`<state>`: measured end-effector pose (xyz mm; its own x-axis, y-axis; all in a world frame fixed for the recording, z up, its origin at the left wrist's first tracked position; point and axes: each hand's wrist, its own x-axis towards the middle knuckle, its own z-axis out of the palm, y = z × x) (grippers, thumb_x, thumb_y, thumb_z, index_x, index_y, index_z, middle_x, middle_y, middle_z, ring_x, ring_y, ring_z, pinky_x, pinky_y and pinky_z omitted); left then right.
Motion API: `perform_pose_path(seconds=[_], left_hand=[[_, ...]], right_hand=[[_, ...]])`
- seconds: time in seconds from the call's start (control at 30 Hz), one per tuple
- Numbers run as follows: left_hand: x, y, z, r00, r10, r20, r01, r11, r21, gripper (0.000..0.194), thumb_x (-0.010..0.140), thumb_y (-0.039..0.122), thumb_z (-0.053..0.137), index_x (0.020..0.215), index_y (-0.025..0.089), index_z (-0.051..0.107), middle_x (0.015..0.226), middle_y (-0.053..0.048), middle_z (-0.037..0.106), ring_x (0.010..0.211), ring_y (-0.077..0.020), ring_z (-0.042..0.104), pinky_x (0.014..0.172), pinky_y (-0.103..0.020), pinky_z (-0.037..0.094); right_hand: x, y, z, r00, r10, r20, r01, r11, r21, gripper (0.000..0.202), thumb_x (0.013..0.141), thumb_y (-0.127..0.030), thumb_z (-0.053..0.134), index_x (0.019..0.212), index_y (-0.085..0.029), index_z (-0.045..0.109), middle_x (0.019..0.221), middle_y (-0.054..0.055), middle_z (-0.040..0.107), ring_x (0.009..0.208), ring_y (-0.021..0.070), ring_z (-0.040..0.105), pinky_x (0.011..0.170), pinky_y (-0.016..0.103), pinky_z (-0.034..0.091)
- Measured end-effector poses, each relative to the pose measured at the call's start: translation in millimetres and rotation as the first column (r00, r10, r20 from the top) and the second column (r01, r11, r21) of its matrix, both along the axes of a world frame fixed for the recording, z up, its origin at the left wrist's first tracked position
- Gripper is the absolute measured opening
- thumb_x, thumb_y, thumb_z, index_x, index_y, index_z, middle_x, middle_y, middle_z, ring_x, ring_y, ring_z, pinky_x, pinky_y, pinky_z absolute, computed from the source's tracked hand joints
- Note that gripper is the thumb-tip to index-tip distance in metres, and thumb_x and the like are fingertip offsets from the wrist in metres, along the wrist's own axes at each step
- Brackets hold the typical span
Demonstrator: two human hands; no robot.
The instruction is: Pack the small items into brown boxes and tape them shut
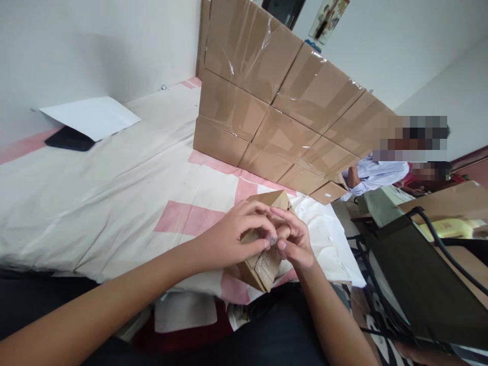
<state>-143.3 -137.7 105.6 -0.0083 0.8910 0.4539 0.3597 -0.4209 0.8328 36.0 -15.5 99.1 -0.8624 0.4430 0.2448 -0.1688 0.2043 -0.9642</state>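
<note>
Ahead of you, taped cardboard boxes [263, 112] stand stacked on a cloth-covered worktop [133, 213] with pink patches. To your left, a white sheet [91, 117] partly covers a dark flat object [70, 140]. At your right are a person in a pale shirt [381, 175] and a dark-backed chair [430, 274]; a picture [328, 20] hangs beyond the stack.

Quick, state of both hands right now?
Left hand: closed, pinching a small scrap at the box.
Right hand: curled close by; can't tell if it's gripping.
</note>
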Motion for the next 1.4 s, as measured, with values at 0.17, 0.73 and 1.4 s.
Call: perform_pose_path(seconds=[0.17,0.73,1.4], left_hand=[[5,-1,-2.7,0.999,0.031,0.023,-0.032,0.999,0.03,0.003,0.086,0.023,0.068,0.089,0.024,0.067,0.121,-0.005,0.063,0.122,-0.0234,0.057,0.108,-0.044,0.048],[4,-2,-9.7,0.994,0.084,0.076,-0.091,0.991,0.097,0.02,0.089,0.02,0.064,0.108,0.024,0.068,0.121,-0.006,0.069,0.122,-0.0226,0.06,0.106,-0.043,0.05],[8,-10,-9.6,0.967,0.23,0.11,-0.234,0.972,0.026,0.014,0.094,0.015,0.055,0.09,0.021,0.067,0.095,0.0,0.068,0.094,-0.0146,0.064,0.088,-0.031,0.05]], right_hand=[[1,0,-0.3,0.999,-0.027,0.038,0.027,1.0,0.012,0.06,0.085,-0.045,0.075,0.139,-0.022,0.062,0.044,-0.009,0.047,0.04,0.0105,0.036,0.049,0.026,0.035],[-1,0,-5.8,0.998,-0.051,0.025,0.051,0.999,0.004,0.057,0.088,-0.046,0.072,0.139,-0.023,0.062,0.044,-0.006,0.053,0.051,0.0185,0.058,0.062,0.035,0.053],[-6,-6,0.1,1.0,-0.01,0.002,0.01,0.994,0.108,0.045,0.095,-0.034,0.068,0.138,-0.025,0.061,0.048,-0.007,0.053,0.049,0.0141,0.055,0.054,0.027,0.047]])
